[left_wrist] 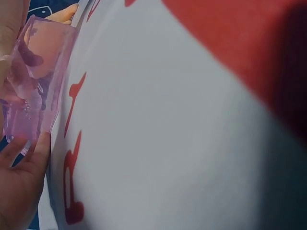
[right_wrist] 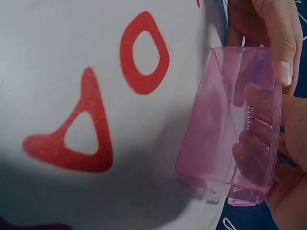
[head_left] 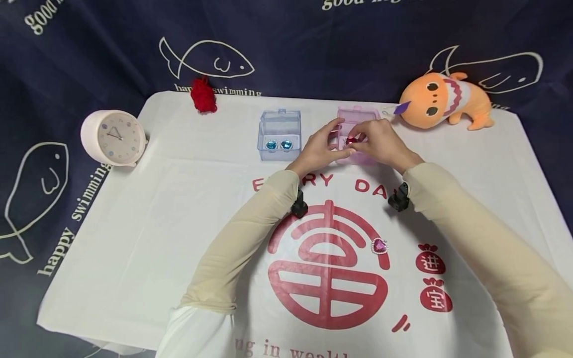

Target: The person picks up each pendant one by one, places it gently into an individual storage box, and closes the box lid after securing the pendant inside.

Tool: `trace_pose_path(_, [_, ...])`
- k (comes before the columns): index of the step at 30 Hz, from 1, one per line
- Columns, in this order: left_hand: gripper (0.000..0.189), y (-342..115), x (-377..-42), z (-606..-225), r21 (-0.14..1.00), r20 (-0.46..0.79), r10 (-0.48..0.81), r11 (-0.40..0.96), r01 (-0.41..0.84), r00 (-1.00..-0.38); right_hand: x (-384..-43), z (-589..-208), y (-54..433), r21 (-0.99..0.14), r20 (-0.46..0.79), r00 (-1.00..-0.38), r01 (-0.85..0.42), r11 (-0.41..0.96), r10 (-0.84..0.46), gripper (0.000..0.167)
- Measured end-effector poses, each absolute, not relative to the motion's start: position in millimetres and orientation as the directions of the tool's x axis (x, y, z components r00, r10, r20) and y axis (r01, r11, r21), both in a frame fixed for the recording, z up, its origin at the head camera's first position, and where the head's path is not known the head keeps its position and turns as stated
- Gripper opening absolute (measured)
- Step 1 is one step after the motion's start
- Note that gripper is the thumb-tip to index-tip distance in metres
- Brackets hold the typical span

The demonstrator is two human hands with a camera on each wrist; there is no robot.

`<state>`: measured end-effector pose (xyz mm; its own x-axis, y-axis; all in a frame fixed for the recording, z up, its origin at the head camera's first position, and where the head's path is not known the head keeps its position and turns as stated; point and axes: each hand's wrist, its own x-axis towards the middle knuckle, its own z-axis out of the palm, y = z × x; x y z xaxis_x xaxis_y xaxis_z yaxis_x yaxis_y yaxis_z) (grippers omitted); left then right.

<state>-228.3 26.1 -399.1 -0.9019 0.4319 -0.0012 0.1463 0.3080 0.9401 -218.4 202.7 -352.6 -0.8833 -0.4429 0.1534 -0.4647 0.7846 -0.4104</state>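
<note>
A see-through pink box (head_left: 367, 158) stands with its lid raised near the table's back edge. My left hand (head_left: 319, 149) holds it from the left, thumb along the front and fingers at the side. In the left wrist view, fingertips (left_wrist: 42, 148) touch the box's end. Over the box, my right hand (head_left: 380, 141) pinches a red gem (head_left: 351, 141) with a silvery edge; its fingers reach inside the box in the right wrist view. To the left, an open clear blue box (head_left: 279, 154) contains two blue gems (head_left: 286, 144). A purple heart-shaped gem (head_left: 379, 245) lies nearer me.
A white clock (head_left: 115, 138) stands at the far left of the table (head_left: 134, 238). Red yarn (head_left: 203, 95) lies at the back edge. An orange shark plush (head_left: 443, 99) sits at the back right, near a small purple piece (head_left: 402, 108). Dark fabric (head_left: 304, 44) hangs behind.
</note>
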Motion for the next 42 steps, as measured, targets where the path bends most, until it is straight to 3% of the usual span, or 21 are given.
trace_pose_path(25, [0.083,26.3,-228.0,-396.1,0.938,0.001,0.433,0.313,0.151,-0.902,-232.7,-350.4,189.9,-0.371,-0.083,-0.936,-0.29,0.882,-0.342,0.019])
trace_pose_path(33, [0.083,24.7,-227.1,-395.9,0.933,-0.003,0.424,0.328,0.151,-0.905,-216.3,-340.9,193.2,-0.358,0.014,-0.906,-0.399,0.844,-0.422,0.017])
trace_pose_path(39, [0.084,27.1,-226.7,-396.9,0.936,-0.007,0.434,0.321,0.148,-0.901,-173.9,-326.2,212.8,-0.322,0.209,-0.855,-0.518,0.792,-0.474,0.021])
trace_pose_path(42, [0.084,26.9,-226.3,-396.5,0.942,-0.008,0.432,0.305,0.137,-0.902,-147.9,-320.4,223.6,-0.305,0.246,-0.838,-0.544,0.782,-0.487,0.026])
